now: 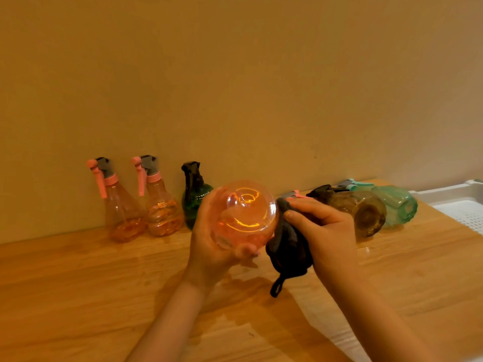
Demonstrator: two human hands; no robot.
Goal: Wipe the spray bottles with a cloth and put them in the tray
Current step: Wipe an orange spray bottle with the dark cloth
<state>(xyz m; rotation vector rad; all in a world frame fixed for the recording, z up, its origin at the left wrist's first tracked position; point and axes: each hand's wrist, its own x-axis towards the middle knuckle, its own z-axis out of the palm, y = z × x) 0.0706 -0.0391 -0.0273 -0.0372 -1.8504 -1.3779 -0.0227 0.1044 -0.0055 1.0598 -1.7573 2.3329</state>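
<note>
Wiping in hand: an orange bottle (244, 214) held above the table (78, 296), cloth against its side.

Table bears the rest: a white tray (460, 202) at the far right edge, with no bottle visible in it; two orange bottles (125, 202) and a green bottle (194, 202) upright by the wall; a brown bottle (358, 207) and a teal bottle (394, 202) lying on their sides near the tray. The left hand (209, 244) cups the held bottle, fingers curled round its body, base turned toward the camera. The right hand (324, 228) grips a dark cloth (287, 246), pressing it to the bottle's right flank. The bottle is clear, rounded, glossy, with a pink sprayer showing behind it. Next move, I judge: finish the rub, then carry it right, past the lying bottles, to the tray.
</note>
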